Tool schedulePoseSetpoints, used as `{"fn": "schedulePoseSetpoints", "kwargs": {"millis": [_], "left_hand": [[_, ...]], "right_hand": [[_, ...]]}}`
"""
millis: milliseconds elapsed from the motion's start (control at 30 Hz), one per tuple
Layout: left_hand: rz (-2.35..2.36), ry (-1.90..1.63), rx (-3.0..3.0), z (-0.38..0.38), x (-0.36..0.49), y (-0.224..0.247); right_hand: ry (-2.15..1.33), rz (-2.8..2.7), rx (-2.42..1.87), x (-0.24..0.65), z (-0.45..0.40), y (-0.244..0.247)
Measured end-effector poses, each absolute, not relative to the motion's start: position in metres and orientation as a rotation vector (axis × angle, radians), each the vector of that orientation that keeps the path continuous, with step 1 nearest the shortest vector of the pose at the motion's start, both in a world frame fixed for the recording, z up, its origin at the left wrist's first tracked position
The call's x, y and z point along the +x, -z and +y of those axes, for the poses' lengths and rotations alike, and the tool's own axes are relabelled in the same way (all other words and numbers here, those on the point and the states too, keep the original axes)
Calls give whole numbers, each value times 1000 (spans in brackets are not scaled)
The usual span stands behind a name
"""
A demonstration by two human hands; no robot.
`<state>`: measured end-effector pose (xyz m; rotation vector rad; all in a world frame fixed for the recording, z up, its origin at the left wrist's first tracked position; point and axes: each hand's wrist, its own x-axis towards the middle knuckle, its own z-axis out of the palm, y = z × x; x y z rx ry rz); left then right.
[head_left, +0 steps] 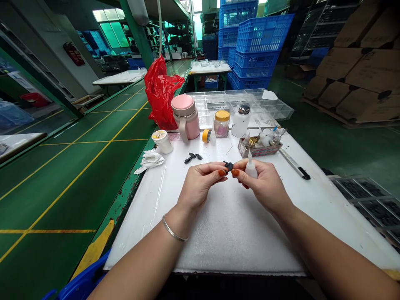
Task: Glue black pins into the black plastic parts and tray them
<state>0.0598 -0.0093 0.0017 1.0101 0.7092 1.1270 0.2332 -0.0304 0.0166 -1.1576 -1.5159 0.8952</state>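
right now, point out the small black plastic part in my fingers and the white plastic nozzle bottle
Small black plastic part (229, 166): head view, its middle.
White plastic nozzle bottle (251, 170): head view, its body.

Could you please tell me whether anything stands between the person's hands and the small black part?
Nothing visible does: the left hand and right hand meet at the small black part. The white nozzle bottle, tucked in the right hand, sits beside it.

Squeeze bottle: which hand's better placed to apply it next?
Probably the right hand: it holds the squeeze bottle, nozzle up, close to the small black part. The left hand pinches that part, so seems better suited to steadying it.
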Motion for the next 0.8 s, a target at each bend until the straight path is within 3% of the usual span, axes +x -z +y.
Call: {"fn": "schedulePoseSetpoints", "kwargs": {"millis": [433, 800], "left_hand": [[672, -1265, 1412, -16, 60, -7], [660, -1082, 800, -7, 55, -4]], "right_hand": [[-873, -1439, -1066, 231, -29, -9], [-522, -1701, -1025, 236, -35, -13]]}}
